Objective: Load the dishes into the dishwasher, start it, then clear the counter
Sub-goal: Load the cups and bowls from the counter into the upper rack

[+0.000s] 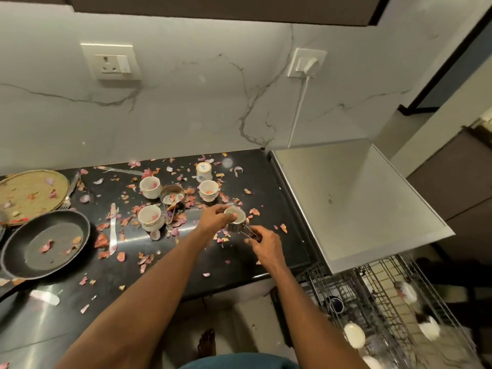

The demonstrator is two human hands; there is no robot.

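Left hand pinching rim of steel cup, right hand gripping its wire handle, prob. to steady for lifting. Cup on counter centre; dishwasher rack at 4 o'clock, w/ dishes inside.

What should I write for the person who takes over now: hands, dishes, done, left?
Left hand grips the rim of a steel cup; right hand pinches its handle.
On the counter: three white cups, a second steel cup, a jar, a pan, a knife, petals everywhere.
Done: a few white pieces in the rack.
Left: load the rest, start, clear the petals.
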